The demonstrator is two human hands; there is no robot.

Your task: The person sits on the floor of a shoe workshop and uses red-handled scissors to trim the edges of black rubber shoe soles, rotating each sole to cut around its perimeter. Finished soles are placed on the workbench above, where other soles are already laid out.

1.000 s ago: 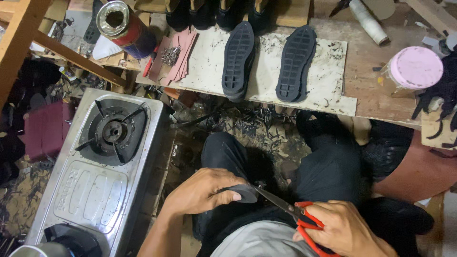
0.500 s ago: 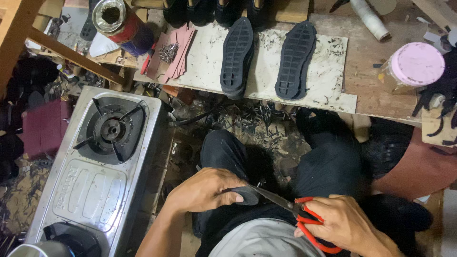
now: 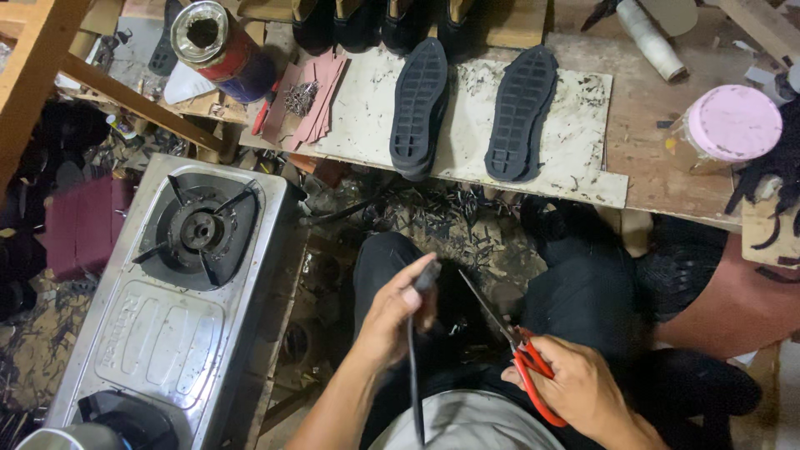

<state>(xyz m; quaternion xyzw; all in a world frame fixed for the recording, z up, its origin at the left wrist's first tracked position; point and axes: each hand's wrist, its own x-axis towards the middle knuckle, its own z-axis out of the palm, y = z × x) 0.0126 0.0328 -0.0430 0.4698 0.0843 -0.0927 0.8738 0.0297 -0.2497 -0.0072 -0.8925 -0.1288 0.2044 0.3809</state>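
Observation:
My left hand (image 3: 390,310) grips a dark rubber shoe sole (image 3: 414,358) held edge-on over my lap, so it shows as a thin strip running down toward my shirt. My right hand (image 3: 583,390) holds red-handled scissors (image 3: 512,348), their blades pointing up and left, apart from the sole. Two black treaded soles (image 3: 420,107) (image 3: 522,113) lie side by side on a stained white board (image 3: 583,158) on the low bench ahead of me.
A steel gas stove (image 3: 167,308) stands on the floor at left. A metal can (image 3: 218,48), brown paper pieces (image 3: 315,98), a pink-lidded jar (image 3: 732,125) and a white roll (image 3: 652,37) sit on the bench. Rubber trimmings litter the floor.
My left hand has lifted and turned the sole from flat to edge-on. The scissors have come off the sole and their blades now point upward, clear of it.

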